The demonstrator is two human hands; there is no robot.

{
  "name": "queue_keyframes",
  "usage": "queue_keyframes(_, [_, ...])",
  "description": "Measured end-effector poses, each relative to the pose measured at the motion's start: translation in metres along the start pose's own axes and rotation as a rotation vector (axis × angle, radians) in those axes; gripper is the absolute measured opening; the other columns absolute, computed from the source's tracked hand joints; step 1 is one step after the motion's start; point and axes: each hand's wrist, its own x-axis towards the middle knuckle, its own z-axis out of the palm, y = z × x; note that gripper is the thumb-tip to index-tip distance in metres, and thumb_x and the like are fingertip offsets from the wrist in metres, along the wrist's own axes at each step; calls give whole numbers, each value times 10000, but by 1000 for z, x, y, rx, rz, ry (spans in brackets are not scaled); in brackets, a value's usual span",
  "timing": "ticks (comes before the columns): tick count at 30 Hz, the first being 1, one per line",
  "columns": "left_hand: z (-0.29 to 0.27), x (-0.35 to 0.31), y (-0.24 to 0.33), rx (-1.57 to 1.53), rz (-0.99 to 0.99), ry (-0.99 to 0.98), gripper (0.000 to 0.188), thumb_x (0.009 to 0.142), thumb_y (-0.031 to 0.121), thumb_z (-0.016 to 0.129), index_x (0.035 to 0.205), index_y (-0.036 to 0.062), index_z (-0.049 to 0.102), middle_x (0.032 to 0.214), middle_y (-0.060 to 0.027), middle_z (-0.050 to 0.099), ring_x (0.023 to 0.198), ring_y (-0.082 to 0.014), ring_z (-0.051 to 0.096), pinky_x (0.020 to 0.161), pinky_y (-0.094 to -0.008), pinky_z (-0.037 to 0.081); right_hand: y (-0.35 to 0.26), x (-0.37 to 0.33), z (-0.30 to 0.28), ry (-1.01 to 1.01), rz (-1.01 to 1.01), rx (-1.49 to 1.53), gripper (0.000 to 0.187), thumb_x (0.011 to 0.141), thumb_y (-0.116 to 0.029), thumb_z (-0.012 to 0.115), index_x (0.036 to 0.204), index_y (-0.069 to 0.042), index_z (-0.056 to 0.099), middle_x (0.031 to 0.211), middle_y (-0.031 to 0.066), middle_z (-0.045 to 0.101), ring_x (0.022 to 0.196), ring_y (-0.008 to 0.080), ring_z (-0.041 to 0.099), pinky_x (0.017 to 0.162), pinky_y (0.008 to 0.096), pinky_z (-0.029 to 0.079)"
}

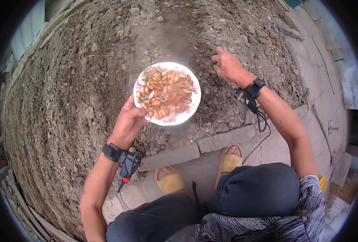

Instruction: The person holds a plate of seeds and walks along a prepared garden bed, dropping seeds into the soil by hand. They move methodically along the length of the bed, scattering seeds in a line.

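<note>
My left hand (129, 124) grips the lower left rim of a round white plate (192, 110) with pink flowers on its edge, thumb on top. Heaped on the plate are many small, elongated orange-brown bulbs (167, 90), which look like onion sets. To the right of the plate, my right hand (228, 67) is over the dug soil (203, 44), its fingers curled and pressed together. Whether a bulb sits between those fingertips is hidden. Each wrist wears a black strap with a small device and a cable.
A low edging of concrete slabs (227, 138) separates the soil bed from the paved path (314, 101) on the right. My feet in yellow sandals (229, 164) rest on paving by the edging. Wooden strips (23, 209) lie at the lower left.
</note>
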Motion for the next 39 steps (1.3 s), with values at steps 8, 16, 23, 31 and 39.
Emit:
queue_keyframes(8, [20, 29, -42, -104, -172, -67, 625, 711, -108, 469, 1309, 60, 396, 1226, -100, 546, 1077, -252, 583, 892, -448, 516, -76, -31, -66, -294, -243, -43, 230, 744, -75, 629, 968, -46, 586, 917, 130, 546, 849, 341, 594, 730, 441, 484])
queue_keyframes(16, [46, 35, -63, -100, -197, -168, 639, 705, -127, 471, 1306, 74, 392, 1216, -101, 540, 1080, -251, 574, 873, -447, 522, -70, -36, -26, -395, -183, -199, 210, 700, -83, 635, 899, -40, 586, 940, 146, 567, 850, 335, 617, 711, 433, 504])
queue_keyframes(23, [29, 32, -71, -150, -199, -56, 635, 703, -128, 473, 1297, 75, 375, 1258, -111, 511, 1116, -263, 553, 894, -455, 508, -74, -26, 5, -359, -300, -88, 344, 620, -71, 739, 956, -81, 667, 887, 143, 651, 861, 325, 641, 716, 418, 512])
queue_keyframes(31, [35, 52, -84, -68, -228, 11, 674, 697, -138, 474, 1318, 100, 371, 1251, -105, 521, 1098, -271, 567, 857, -438, 531, -43, -17, 11, -369, -345, -22, 317, 607, -134, 764, 909, -88, 682, 854, 124, 655, 847, 306, 646, 703, 405, 512])
queue_keyframes(39, [47, 72, -96, 29, -187, 43, 652, 750, -174, 431, 1335, 106, 362, 1261, -102, 522, 1125, -276, 556, 897, -450, 516, -16, -9, 2, -265, -198, 185, 161, 684, -86, 659, 842, -68, 685, 806, 162, 645, 800, 368, 619, 702, 432, 494])
